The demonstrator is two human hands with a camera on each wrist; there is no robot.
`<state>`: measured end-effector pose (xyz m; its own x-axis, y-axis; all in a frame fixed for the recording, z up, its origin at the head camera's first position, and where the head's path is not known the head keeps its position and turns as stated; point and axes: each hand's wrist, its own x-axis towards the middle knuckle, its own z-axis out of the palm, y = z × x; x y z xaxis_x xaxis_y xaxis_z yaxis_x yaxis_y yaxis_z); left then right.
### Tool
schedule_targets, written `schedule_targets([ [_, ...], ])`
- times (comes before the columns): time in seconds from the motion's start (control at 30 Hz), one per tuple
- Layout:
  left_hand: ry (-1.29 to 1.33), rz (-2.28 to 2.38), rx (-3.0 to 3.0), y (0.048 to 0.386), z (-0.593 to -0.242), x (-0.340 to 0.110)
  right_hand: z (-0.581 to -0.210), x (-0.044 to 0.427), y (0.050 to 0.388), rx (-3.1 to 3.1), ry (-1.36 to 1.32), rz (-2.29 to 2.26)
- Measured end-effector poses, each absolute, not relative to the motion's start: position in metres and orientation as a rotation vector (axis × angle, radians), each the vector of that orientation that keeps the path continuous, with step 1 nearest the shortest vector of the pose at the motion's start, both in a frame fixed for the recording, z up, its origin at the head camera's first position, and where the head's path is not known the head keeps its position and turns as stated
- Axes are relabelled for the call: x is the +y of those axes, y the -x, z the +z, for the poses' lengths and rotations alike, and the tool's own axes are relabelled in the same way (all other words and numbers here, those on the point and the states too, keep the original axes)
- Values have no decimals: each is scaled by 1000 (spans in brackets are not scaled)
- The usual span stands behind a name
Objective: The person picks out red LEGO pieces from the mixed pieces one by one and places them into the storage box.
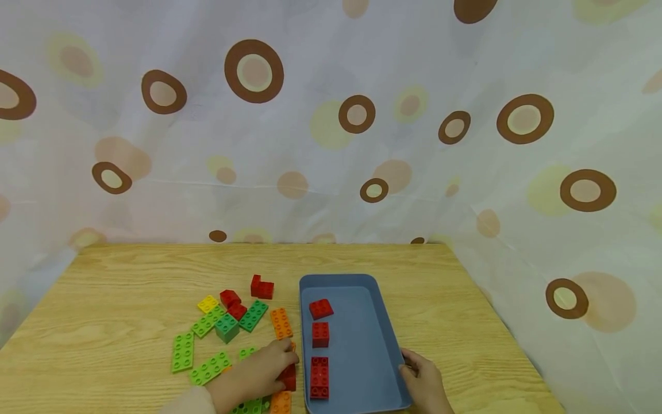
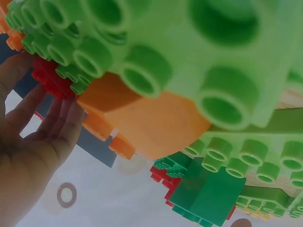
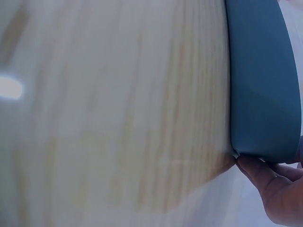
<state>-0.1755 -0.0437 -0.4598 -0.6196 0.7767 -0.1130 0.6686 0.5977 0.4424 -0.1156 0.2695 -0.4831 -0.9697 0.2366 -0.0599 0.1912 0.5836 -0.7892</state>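
Observation:
In the head view my left hand point(image 1: 261, 371) pinches a red brick point(image 1: 287, 378) just left of the blue-grey tray point(image 1: 362, 345). The left wrist view shows that hand point(image 2: 38, 137) with its fingers around the red brick point(image 2: 51, 79), beside green bricks point(image 2: 165, 56) and an orange brick point(image 2: 147, 120). At the tray's lower right edge, my right hand point(image 1: 425, 380) grips the rim; in the right wrist view, the fingers of this hand point(image 3: 279, 191) hold the corner of the tray point(image 3: 265, 80). Three red bricks lie along the tray's left side, among them a long one point(image 1: 319, 378).
Left of the tray lie several loose bricks: light green point(image 1: 183, 352), dark green point(image 1: 226, 328), yellow point(image 1: 208, 303), orange point(image 1: 281, 323) and red point(image 1: 262, 287). The wooden table point(image 1: 129, 276) meets a patterned cloth point(image 1: 310, 144) at its back and sides.

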Motion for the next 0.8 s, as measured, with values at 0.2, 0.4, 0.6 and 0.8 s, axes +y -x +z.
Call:
schedule_targets([
  [0.2,-1190,534,2530,177,-462,-44,-483,270,115,-2749,357,1343],
  [0.4,-1141,501,2522,176,-462,-42,-482,271,115,-2745,332,1328],
  [0.6,-1136,486,2521,176,-462,-41,-481,270,116,-2741,336,1331],
  [0.8,-1179,487,2533,176,-463,-41,-482,269,115,-2745,361,1342],
])
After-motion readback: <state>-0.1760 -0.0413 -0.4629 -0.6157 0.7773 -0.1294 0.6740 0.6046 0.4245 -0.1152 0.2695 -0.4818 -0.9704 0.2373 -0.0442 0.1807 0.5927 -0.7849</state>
